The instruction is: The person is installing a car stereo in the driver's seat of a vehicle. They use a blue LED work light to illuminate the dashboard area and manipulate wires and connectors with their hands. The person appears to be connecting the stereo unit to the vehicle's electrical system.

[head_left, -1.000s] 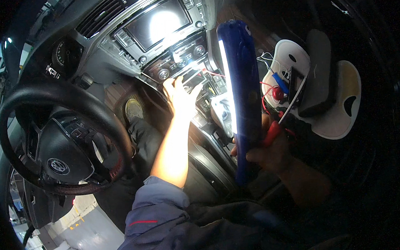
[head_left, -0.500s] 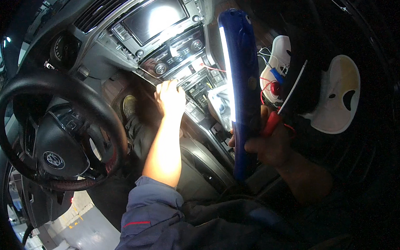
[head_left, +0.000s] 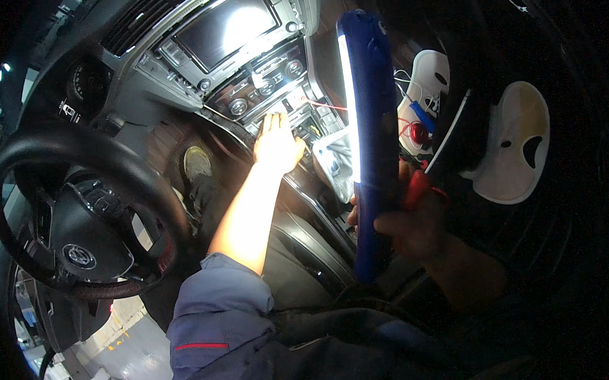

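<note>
My left hand (head_left: 279, 145) reaches to the opened centre console (head_left: 309, 130) below the climate knobs. Its fingers are stretched out, and glare washes out its detail; I cannot tell whether the fingertips touch the trim. In my right hand (head_left: 418, 219) is a long blue work light (head_left: 377, 132), its lit strip facing left. The same hand holds a red-handled screwdriver (head_left: 415, 188), its pale shaft pointing up and to the right. A thin red wire (head_left: 328, 105) runs from the console behind the light. Shadow hides part of the right-hand fingers.
The steering wheel (head_left: 172, 189) stands at the left. A screen (head_left: 226, 30) and control knobs (head_left: 238, 107) lie ahead. On the dark right side are two white cut-out panels (head_left: 517, 147), one bearing a blue-handled tool (head_left: 421, 115) and red wire coil (head_left: 419, 132). My shoe (head_left: 196, 163) is in the footwell.
My left hand has moved slightly right along the console, and its fingers have straightened. The view has shifted a little. My right hand still holds the work light and screwdriver.
</note>
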Demonstrator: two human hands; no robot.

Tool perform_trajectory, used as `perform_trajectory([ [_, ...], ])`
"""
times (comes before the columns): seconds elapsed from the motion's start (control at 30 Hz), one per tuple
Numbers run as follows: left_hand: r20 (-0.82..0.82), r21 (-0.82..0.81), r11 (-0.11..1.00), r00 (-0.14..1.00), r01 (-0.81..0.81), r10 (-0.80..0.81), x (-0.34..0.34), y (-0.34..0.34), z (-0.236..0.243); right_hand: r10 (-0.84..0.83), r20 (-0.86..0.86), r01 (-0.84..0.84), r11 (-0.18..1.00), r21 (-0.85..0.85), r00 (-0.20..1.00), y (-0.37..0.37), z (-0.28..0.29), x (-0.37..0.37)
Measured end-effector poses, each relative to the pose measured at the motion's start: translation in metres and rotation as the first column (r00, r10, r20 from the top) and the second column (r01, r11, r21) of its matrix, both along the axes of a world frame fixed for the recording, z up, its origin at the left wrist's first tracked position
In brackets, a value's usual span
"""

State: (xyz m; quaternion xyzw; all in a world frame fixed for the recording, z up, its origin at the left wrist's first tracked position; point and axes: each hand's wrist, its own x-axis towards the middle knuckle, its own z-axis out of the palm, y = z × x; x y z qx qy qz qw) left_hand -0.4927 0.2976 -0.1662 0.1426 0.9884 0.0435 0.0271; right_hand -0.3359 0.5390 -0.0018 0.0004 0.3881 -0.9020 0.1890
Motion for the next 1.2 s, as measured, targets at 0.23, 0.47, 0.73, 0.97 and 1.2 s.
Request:
perform_trajectory([
  [0.23,0.253,-0.339,0.941,0.961,-0.018,0.11,-0.036,0.032,0.03,0.033,-0.017,-0.03,0.985,0.169,0.999,0.001,0.005,-0.002],
  [0.47,0.231,-0.084,0.985,0.958,-0.152,0.168,-0.041,0.025,0.012,0.061,0.124,-0.058,0.998,-0.026,0.99,0.003,0.002,-0.003],
  [0.73,0.198,-0.07,0.982,0.963,-0.173,0.184,-0.039,0.025,0.012,0.01,0.121,-0.014,1.0,0.027,0.993,0.007,0.007,0.0],
  [0.97,0.154,-0.142,0.972,0.966,-0.187,0.208,-0.035,0.03,0.009,0.029,0.087,-0.034,0.998,0.059,0.996,0.003,0.01,-0.002],
  [1.2,0.113,-0.162,0.973,0.977,-0.162,0.182,-0.04,0.03,0.004,0.034,0.116,-0.042,0.996,0.073,0.993,0.005,0.009,-0.006],
])
